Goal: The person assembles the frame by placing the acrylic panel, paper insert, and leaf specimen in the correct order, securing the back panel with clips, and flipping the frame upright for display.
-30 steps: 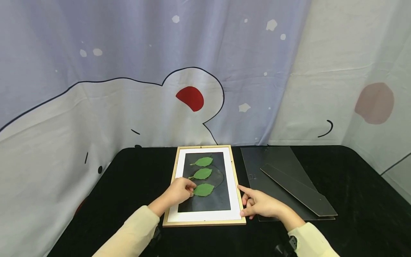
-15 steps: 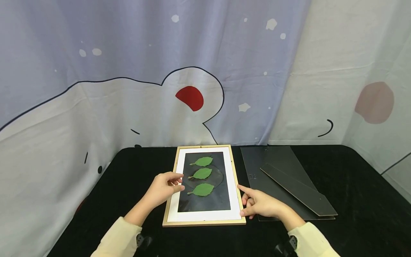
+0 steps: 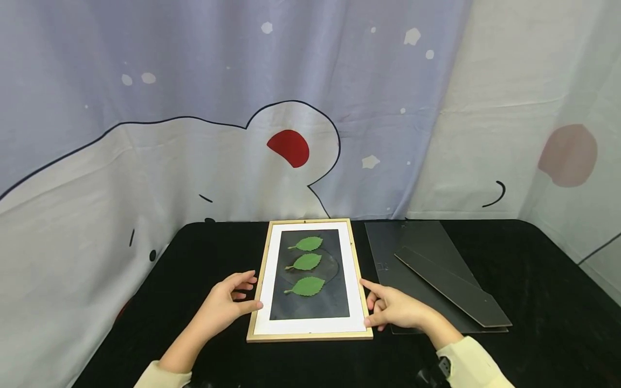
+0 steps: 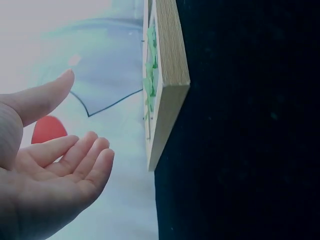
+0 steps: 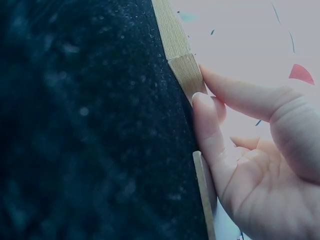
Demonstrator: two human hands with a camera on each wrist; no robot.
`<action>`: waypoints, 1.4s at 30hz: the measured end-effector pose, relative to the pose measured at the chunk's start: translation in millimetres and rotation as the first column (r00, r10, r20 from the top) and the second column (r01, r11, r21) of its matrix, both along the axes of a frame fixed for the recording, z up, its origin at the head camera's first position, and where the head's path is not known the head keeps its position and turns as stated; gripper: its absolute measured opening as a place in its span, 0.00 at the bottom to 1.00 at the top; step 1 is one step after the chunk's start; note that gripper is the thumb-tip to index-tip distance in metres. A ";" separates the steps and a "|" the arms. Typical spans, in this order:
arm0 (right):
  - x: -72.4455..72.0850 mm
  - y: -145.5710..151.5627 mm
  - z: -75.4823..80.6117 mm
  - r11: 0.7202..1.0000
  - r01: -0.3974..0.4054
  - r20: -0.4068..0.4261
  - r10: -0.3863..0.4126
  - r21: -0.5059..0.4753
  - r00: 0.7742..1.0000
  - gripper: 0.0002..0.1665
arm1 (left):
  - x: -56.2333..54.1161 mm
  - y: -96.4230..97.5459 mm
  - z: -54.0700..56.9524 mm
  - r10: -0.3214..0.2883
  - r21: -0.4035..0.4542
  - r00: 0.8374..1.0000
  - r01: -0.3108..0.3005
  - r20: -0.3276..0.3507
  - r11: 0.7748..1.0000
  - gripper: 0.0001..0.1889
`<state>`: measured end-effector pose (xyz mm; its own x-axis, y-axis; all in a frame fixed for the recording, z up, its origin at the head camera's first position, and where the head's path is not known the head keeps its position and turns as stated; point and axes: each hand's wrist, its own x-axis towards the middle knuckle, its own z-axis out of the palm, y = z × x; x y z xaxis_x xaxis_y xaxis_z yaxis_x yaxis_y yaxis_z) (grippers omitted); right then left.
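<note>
Wooden picture frame (image 3: 309,338): flat on the black surface (image 3: 558,291), between the two hands, long axis running straight away from the person.
Right hand (image 3: 395,306): the nearer one; thumb and forefinger stand apart, touching the frame's right edge, not wrapped round it.
Left hand (image 3: 225,303): beside the left edge, fingers loose, holding nothing; the left wrist view shows a gap.
Three green leaves (image 3: 306,262): in a column inside the white mat (image 3: 310,326), stems leftward.
Large dark board (image 3: 402,237): just beside the frame's right edge, crowding that side, a narrow dark panel (image 3: 451,288) slanting across it.
</note>
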<state>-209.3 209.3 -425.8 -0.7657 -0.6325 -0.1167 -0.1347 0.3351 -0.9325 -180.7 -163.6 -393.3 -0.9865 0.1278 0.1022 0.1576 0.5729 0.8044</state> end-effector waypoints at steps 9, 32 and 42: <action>0.5 -0.9 0.5 1.000 0.012 -0.009 -0.012 0.024 1.000 0.57 | 3.7 -12.1 -9.3 -0.053 0.017 0.995 0.052 0.088 0.999 0.44; 0.0 -0.7 2.6 1.000 0.003 0.016 -0.003 0.003 1.000 0.57 | 5.5 -19.4 -21.5 -0.165 0.062 0.951 0.154 0.261 0.986 0.52; 4.0 5.5 11.7 1.000 0.022 0.035 -0.022 0.000 0.999 0.56 | 4.0 -18.1 -27.3 -0.225 0.033 0.951 0.224 0.213 0.974 0.51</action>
